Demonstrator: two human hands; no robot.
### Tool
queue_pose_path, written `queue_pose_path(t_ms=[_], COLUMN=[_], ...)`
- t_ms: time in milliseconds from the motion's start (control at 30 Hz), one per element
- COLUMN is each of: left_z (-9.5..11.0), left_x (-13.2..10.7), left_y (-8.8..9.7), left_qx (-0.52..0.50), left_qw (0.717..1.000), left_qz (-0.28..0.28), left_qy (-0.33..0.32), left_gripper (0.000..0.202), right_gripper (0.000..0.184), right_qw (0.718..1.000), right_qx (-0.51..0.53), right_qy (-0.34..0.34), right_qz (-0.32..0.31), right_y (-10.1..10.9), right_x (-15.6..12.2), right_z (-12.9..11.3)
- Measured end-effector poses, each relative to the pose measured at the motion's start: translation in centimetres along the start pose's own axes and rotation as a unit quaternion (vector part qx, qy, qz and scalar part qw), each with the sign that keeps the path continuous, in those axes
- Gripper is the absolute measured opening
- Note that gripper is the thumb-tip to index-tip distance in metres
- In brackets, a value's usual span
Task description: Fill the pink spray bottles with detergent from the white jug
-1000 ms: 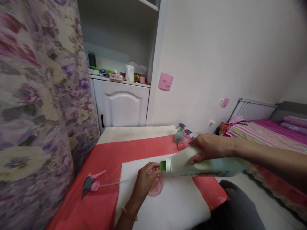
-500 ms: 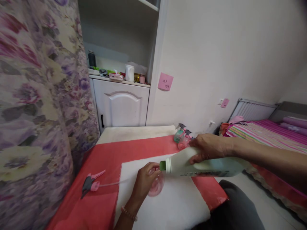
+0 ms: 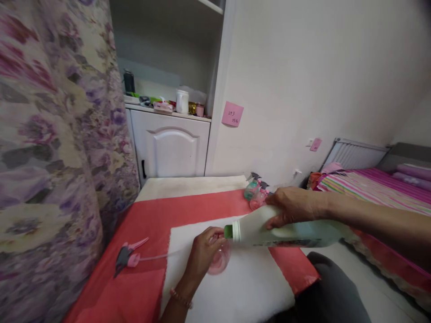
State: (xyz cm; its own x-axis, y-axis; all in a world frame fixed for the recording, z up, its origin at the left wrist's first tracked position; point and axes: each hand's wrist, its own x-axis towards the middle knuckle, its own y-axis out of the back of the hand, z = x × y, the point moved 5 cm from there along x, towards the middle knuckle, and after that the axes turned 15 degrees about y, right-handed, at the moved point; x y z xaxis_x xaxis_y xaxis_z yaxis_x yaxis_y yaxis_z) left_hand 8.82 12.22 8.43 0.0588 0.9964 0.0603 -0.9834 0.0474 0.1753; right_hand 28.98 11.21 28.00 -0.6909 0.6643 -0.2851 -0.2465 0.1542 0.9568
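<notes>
My right hand (image 3: 293,205) grips a large white bottle (image 3: 286,233) tipped on its side, its green spout (image 3: 228,232) pointing left. Right under the spout stands a small pink see-through bottle (image 3: 219,260), and my left hand (image 3: 203,255) is wrapped round it, holding it upright on a white cloth (image 3: 235,287). The pink bottle's neck is hidden behind my fingers. A pink and grey spray head (image 3: 127,257) with its thin tube lies on the red table cover (image 3: 161,211) to the left.
Two small spray bottles, one green (image 3: 251,188) and one pink (image 3: 258,198), stand at the table's far edge. A flowered curtain (image 3: 50,157) hangs at the left. A white cabinet (image 3: 170,146) is behind, a striped bed (image 3: 380,188) at the right.
</notes>
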Motion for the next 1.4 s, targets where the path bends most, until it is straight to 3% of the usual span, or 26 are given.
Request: queue_pose_path(t_ms=[1400], left_z=[-0.29], left_x=[0.05], left_y=[-0.02], left_qx=[0.004], left_qw=[1.0], left_qz=[-0.002], left_qy=[-0.002], left_gripper=[0.017], right_gripper=[0.049], right_qw=[1.0], right_qx=[-0.026], right_qy=[-0.01], right_qz=[-0.014], right_y=[0.32], right_x=[0.23], right_z=[-0.37])
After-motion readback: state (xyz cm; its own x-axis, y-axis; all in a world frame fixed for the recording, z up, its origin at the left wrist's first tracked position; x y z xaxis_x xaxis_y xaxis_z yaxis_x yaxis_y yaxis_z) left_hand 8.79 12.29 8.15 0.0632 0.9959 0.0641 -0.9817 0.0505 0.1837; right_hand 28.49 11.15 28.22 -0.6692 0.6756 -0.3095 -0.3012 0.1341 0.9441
